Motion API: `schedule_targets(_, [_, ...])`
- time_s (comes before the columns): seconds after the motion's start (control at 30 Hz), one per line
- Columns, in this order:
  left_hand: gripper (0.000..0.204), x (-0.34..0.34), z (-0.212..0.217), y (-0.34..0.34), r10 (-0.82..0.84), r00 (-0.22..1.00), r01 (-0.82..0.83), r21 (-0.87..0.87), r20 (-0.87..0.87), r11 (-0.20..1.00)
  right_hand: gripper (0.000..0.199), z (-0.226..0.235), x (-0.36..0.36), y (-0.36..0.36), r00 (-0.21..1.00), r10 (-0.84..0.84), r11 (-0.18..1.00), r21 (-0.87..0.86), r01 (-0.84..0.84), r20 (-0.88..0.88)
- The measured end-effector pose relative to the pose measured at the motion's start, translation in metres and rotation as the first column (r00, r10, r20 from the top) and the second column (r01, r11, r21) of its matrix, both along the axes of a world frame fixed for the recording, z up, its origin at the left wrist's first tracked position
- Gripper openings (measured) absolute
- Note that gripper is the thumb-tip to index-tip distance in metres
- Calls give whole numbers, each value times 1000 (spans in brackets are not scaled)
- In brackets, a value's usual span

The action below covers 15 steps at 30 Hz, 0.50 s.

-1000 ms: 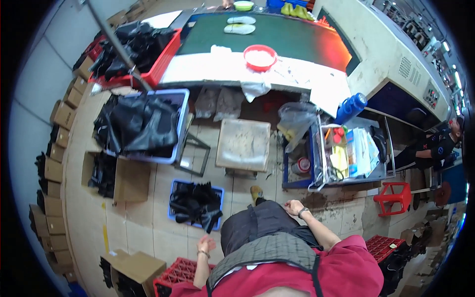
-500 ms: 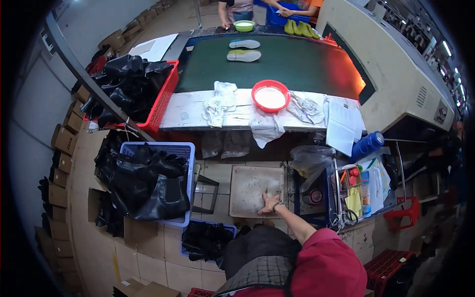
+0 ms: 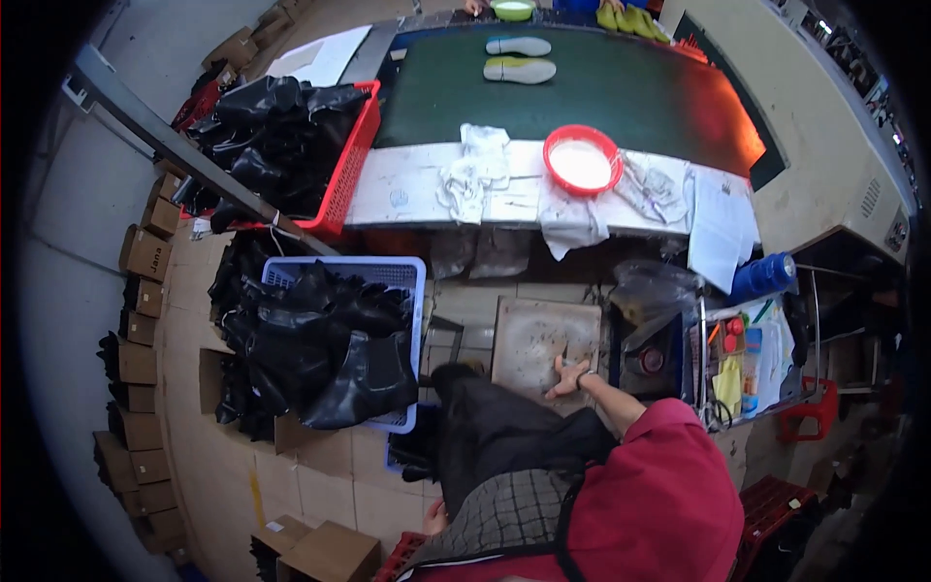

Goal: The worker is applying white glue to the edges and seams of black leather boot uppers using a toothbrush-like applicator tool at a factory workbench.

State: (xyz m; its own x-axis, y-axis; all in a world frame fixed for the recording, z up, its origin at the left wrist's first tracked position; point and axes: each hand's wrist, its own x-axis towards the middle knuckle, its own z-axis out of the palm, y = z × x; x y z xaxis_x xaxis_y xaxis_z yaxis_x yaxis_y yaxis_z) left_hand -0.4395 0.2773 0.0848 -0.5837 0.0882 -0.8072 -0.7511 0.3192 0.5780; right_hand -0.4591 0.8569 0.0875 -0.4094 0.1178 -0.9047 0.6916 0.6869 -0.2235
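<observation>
Plainly, the bare right hand (image 3: 570, 376) rests with fingers spread, gripping nothing, on the worn, square, brownish stool seat (image 3: 535, 328), at twelve o'clock from the dark trousers (image 3: 514, 427). Toward half past seven from it, the left hand (image 3: 436, 517) shows only partly beside the grey checked apron (image 3: 509, 514); its grip cannot be told. Toward nine, a lavender-blue plastic basket (image 3: 418, 320) holds shiny black boots (image 3: 373, 376); at twelve, a round red basin (image 3: 572, 184).

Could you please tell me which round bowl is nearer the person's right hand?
The red bowl on the near white ledge; the green bowl stands beyond the green surface, farther from the right hand.
</observation>
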Motion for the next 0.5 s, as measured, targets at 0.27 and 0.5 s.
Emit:
schedule_targets(0.27, [40,-46,8,11,-162,986,163,-24,42,986,113,-52,2,1,996,-60,998,-15,59,-72])
schedule_targets(0.5, [39,-179,8,179,-339,940,341,70,-50,937,57,-163,57,64,900,-163,950,-311,33,-404])
